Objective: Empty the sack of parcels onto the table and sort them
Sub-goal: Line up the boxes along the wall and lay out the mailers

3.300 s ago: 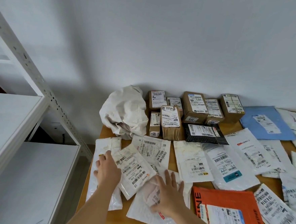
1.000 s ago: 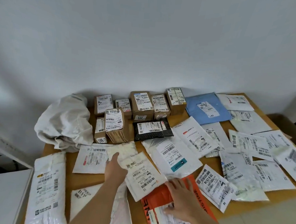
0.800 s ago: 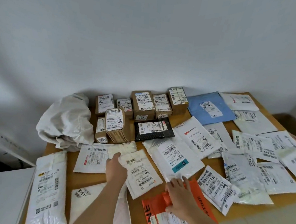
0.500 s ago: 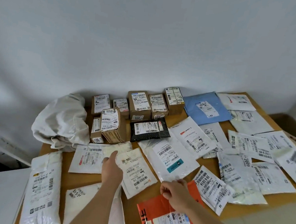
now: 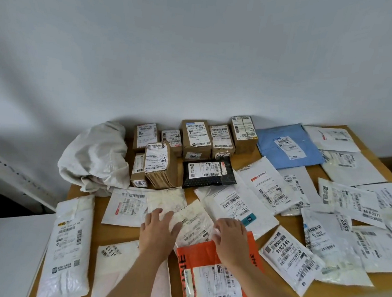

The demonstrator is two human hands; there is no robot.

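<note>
On the wooden tabletop [image 5: 124,233], readable writing includes "59-6-2614" on a white mailer [image 5: 286,252] at four o'clock, "2005" on the bag [image 5: 328,238] beside it, "81-5-1" on the white pouch [image 5: 122,261] at seven o'clock and "20" on a brown carton [image 5: 195,138] at twelve o'clock; the emptied white sack [image 5: 94,155] lies crumpled at ten o'clock. The left hand [image 5: 159,231] rests flat, fingers spread, on a cream labelled mailer [image 5: 193,220], as it did half a second ago. The right hand [image 5: 230,237], then curled over the orange mailer [image 5: 196,259], has moved up, and its fingertips now pinch the cream mailer's right edge.
</note>
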